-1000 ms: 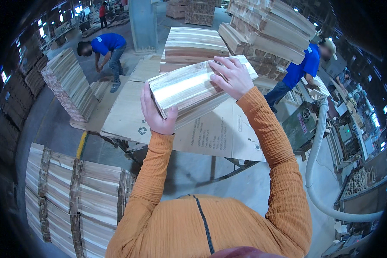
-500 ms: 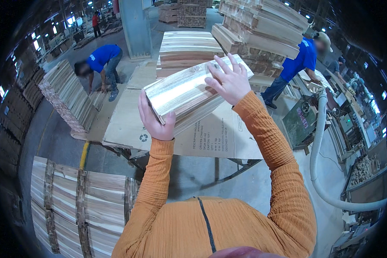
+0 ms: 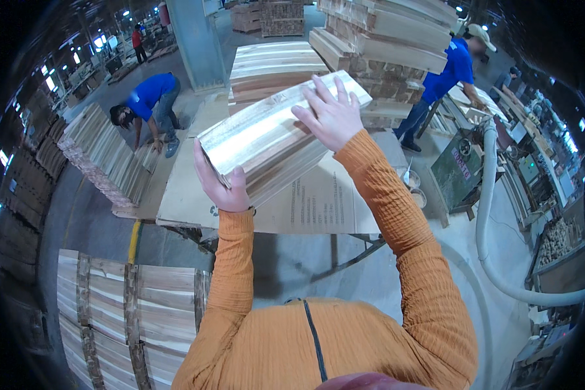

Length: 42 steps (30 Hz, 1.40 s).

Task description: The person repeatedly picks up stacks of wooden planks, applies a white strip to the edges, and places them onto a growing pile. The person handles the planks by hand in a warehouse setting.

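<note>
A pale wooden board [image 3: 260,123] with light and brown grain lies slantwise over the table, its right end farther away. My left hand [image 3: 220,182] is closed around the board's left end, thumb on the near side. Spread over the top face near the right end is my right hand [image 3: 331,117], fingers apart and lying flat. More wood shows beneath the board, above the flattened cardboard [image 3: 292,211] on the table; whether it touches the board I cannot tell.
Beyond the board stand a low wood stack [image 3: 273,65] and a taller one [image 3: 383,58]. Strapped boards [image 3: 162,299] lie at lower left. A co-worker [image 3: 151,97] bends by another stack [image 3: 104,156]; a second person [image 3: 445,75] works at right, near a pale hose [image 3: 484,214].
The view has shifted slightly. Both hands and the board sit a little farther left and higher in the picture, with the same hold. The bending co-worker's head has lifted a little.
</note>
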Tool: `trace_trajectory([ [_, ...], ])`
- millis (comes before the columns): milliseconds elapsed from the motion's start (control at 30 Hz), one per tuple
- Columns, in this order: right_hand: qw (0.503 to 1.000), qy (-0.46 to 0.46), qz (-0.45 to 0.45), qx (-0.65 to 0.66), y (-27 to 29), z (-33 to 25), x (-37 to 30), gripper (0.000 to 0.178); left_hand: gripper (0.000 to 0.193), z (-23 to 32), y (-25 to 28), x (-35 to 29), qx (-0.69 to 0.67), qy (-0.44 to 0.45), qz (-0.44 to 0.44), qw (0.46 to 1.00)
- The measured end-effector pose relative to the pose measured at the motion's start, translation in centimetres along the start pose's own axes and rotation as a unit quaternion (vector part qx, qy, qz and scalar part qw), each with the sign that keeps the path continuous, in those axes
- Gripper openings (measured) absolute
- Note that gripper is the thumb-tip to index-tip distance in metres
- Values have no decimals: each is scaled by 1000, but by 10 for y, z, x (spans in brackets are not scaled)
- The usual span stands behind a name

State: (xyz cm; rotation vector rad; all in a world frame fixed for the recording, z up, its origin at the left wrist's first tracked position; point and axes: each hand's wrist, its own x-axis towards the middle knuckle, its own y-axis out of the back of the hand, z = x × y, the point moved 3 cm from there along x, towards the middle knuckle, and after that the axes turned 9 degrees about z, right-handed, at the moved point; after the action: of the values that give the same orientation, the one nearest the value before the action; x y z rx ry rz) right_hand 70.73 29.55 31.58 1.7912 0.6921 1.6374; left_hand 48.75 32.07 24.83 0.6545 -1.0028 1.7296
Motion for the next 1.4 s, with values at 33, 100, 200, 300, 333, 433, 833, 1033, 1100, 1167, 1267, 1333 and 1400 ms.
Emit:
trace_trajectory([
  [33,1000,7,8,12,2,-1,-1,65,72,0,-2,-1,15,-11,-15,1000],
  [100,995,2,93,49,10,14,0,66,72,-1,-8,2,21,-10,-11,1000],
  [200,939,3,297,176,36,44,-24,45,65,-6,-15,9,-8,72,28,997],
  [300,856,-110,386,326,28,74,-104,15,52,-35,-5,22,-17,78,59,995],
  [333,869,-147,348,319,19,81,-144,13,53,-55,-2,26,15,228,115,967],
  [433,907,-243,163,303,-8,100,-286,8,56,-60,-13,31,-16,176,84,981],
  [833,559,-785,-264,47,6,118,-833,34,47,-88,-10,-42,228,104,-136,958],
  [1033,509,-814,-271,62,-37,128,-913,27,48,-105,53,-191,392,195,-285,853],
  [1100,527,-812,-242,65,-73,142,-942,24,48,-109,84,-233,426,237,-316,814],
  [1167,556,-798,-227,52,-116,165,-974,24,49,-115,108,-282,461,278,-352,766],
  [1267,497,-816,-287,63,-174,197,-1013,19,49,-120,117,-341,500,300,-398,708],
  [1333,501,-811,-295,65,-211,224,-1033,18,49,-123,138,-367,521,320,-406,679],
  [1400,519,-793,-316,24,-240,250,-1057,20,49,-132,151,-392,536,334,-413,656],
])
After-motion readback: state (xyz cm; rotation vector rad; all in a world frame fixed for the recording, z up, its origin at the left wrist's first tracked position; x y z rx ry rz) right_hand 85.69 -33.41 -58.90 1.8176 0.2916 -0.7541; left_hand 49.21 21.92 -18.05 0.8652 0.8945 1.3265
